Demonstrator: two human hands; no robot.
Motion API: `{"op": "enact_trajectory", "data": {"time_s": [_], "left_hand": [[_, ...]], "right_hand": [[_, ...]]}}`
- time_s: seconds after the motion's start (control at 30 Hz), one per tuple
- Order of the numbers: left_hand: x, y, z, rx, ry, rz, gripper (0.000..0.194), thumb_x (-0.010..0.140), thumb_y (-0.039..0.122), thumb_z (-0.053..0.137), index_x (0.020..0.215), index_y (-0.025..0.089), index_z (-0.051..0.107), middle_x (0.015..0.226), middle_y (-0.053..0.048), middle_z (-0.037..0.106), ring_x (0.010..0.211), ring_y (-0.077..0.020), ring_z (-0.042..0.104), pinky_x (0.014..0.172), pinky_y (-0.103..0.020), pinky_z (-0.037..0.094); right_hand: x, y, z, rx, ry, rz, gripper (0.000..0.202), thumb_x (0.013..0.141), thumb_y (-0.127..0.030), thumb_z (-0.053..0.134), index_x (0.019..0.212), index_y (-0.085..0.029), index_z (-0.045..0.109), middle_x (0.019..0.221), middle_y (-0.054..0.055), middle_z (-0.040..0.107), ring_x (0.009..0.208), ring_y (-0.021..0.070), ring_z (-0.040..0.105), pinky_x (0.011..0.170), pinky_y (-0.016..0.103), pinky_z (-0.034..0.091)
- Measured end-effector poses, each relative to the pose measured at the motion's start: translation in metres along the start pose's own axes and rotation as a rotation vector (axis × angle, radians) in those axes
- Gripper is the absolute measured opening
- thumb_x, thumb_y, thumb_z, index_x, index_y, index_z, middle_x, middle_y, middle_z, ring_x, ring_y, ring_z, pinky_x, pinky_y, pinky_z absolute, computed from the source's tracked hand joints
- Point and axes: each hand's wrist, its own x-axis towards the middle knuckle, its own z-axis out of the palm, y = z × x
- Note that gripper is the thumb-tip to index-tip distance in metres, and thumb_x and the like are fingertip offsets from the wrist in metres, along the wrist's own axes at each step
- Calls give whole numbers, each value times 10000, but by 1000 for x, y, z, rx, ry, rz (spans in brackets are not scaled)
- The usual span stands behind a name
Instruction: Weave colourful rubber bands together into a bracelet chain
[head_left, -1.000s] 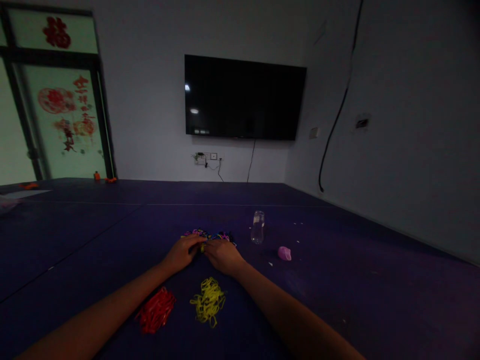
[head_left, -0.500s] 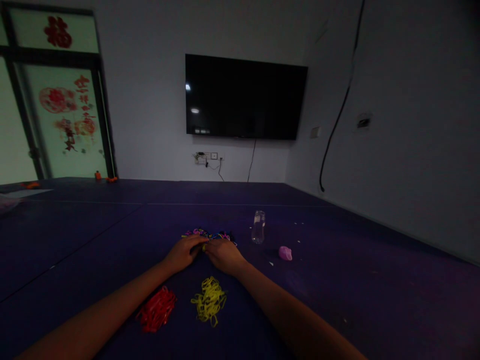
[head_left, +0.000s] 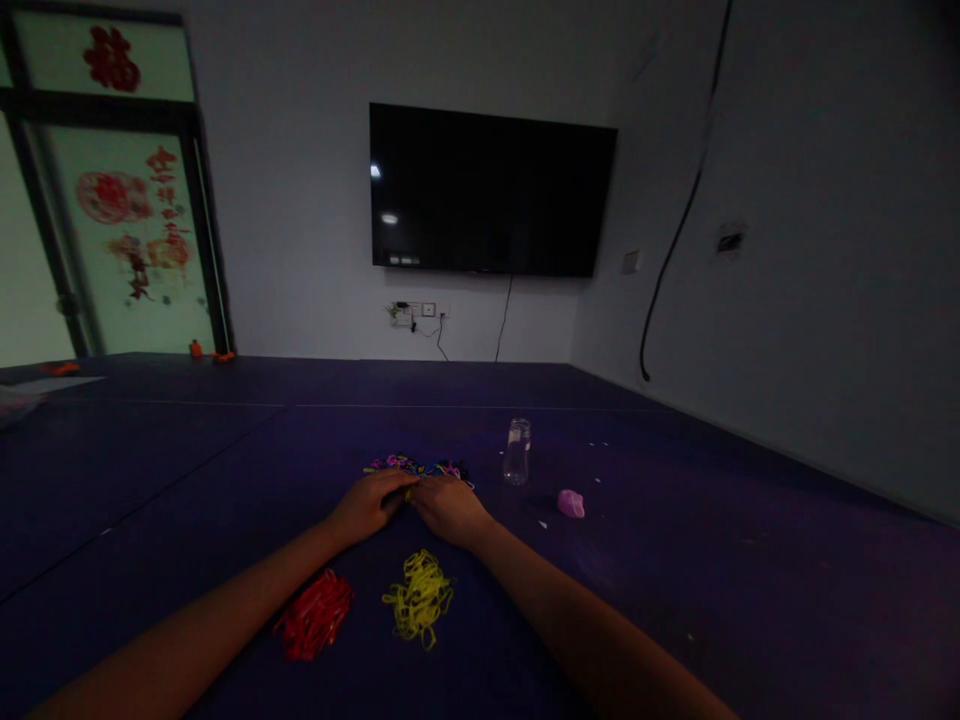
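A mixed pile of coloured rubber bands lies just beyond my fingertips, partly hidden by them. My left hand rests at the pile's near edge, its fingers stretched forward and its thumb apart from them. Against it, fingertips meeting, is my right hand, bent and closed around a yellow rubber band, of which only a small bit shows. Nearer to me, between my forearms, are a heap of yellow rubber bands and, to its left, a heap of red rubber bands.
A clear bottle stands on the purple surface right of the pile. Close by lies a pink lump among small white scraps. Orange objects sit at the far left edge. A television hangs on the wall.
My hands keep almost the same place and pose. The whole view has shifted up very slightly; the heaps and the bottle are unchanged.
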Motion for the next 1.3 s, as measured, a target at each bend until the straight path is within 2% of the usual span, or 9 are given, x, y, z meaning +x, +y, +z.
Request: {"op": "enact_trajectory", "data": {"time_s": [0.47,0.83,1.3], "left_hand": [[1,0,1,9,-18,-3,328,818,150,548,1134,209,615,1069,-65,675,1004,-198,613,906,-338,476],[2,5,-2,39,-55,-9,174,857,180,527,988,183,642,949,-66,681,927,-195,617,826,-311,479],[3,5,-3,53,-67,12,108,853,175,526,902,178,622,878,-48,662,865,-183,609,760,-287,462]], "right_hand": [[0,-1,-1,0,-6,24,253,922,-182,405,1044,-131,620,1010,101,680,938,194,625,832,287,443],[-1,-3,-4,11,-3,44,228,914,-189,425,1023,-145,621,1027,99,676,945,185,616,839,275,428],[-1,-2,-5,-10,-18,72,196,910,-208,438,932,-132,618,933,105,676,871,188,625,769,272,418]]}}
